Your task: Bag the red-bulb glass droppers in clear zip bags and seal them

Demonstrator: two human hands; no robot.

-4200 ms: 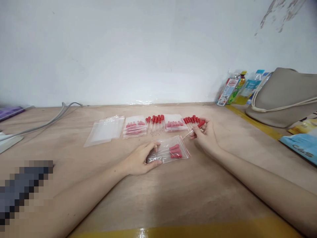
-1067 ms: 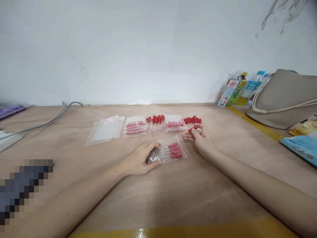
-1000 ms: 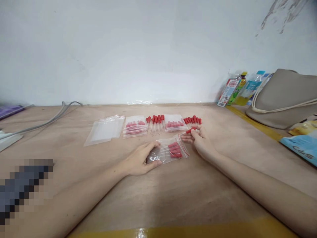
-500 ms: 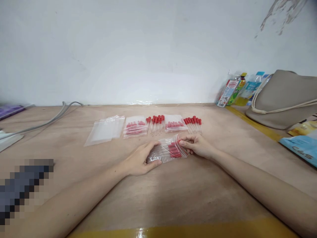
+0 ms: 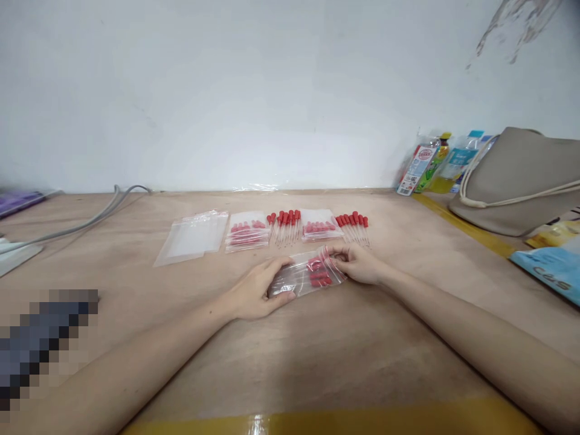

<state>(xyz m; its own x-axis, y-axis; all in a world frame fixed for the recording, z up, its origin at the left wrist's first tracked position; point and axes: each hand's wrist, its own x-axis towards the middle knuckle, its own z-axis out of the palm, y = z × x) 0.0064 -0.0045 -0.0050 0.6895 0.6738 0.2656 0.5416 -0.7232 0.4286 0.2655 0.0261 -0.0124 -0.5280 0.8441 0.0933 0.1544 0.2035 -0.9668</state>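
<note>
A clear zip bag [image 5: 294, 279] lies on its side in front of me, with several red-bulbed glass droppers [image 5: 321, 280] inside. My left hand [image 5: 263, 289] grips its far-left end between thumb and fingers. At the bag's red-striped mouth on the right, my right hand [image 5: 356, 263] has its fingers curled at the opening; some fingertips are hidden by the plastic. Just beyond the bag, loose red-capped droppers lie in a middle group [image 5: 290, 226] and a right group [image 5: 354, 222]. Filled bags rest between and beside them, one on the left [image 5: 247, 232] and one on the right [image 5: 321, 225].
Flat unfilled bags [image 5: 193, 238] lie at the left. A grey cable [image 5: 102, 211] runs along the left side. Bottles [image 5: 460, 160], a carton [image 5: 417, 171], a grey bag [image 5: 521, 181] and a blue packet [image 5: 550, 272] stand or lie at the right, near the wall.
The right fingers have shifted slightly inward at the bag's mouth, and the red bulbs inside have separated into two clusters. My left hand keeps its place.
</note>
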